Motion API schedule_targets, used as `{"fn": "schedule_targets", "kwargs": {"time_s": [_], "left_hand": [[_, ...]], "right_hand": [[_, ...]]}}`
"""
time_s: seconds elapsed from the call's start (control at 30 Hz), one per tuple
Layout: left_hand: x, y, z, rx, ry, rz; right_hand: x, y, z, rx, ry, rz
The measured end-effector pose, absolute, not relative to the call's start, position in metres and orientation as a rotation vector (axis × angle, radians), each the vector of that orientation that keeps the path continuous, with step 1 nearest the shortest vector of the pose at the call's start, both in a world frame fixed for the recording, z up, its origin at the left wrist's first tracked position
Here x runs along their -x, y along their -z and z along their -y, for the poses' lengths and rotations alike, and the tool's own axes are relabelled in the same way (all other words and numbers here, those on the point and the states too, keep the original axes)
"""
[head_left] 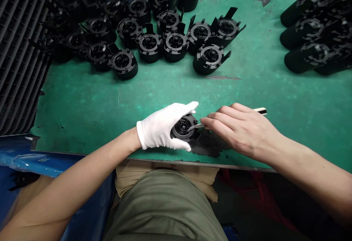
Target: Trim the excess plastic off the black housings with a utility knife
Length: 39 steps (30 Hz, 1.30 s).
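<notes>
In a white glove, my left hand wraps round a round black plastic housing near the table's front edge. The housing's ringed face points up at me. My bare right hand grips a slim knife-like tool, whose pale rear end sticks out behind the hand. Its narrow metal tip reaches the face of the housing, on the right side of the inner rings. Whether the tip cuts into the plastic or only touches it I cannot tell. My right fingers hide most of the handle.
Several similar black housings stand at the back left, and darker cylindrical ones at the back right. A black slatted rack borders the left. The green tabletop has worn patches. Blue plastic lies below the front left edge.
</notes>
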<state>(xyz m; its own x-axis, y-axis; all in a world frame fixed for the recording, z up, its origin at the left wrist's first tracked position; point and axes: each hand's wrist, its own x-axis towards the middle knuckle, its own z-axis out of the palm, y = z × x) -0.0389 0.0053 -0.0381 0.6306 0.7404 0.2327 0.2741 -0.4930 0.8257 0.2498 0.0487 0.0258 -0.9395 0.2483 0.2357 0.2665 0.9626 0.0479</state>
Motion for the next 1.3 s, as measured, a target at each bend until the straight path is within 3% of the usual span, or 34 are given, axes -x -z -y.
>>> {"fn": "schedule_targets", "kwargs": {"time_s": [0.5,0.93,1.3], "left_hand": [[0.039,0.04,-0.006,-2.063,-0.756,-0.781],[0.039,0.039,-0.005,-2.056,-0.773,-0.779],[0.037,0.038,-0.005,-2.058,-0.789,-0.782]], "right_hand": [[-0.248,-0.027,-0.069,0.202,0.02,2.915],[-0.257,-0.019,-0.032,0.511,0.123,2.88],[-0.259,-0.019,-0.031,0.49,0.02,2.87]]}}
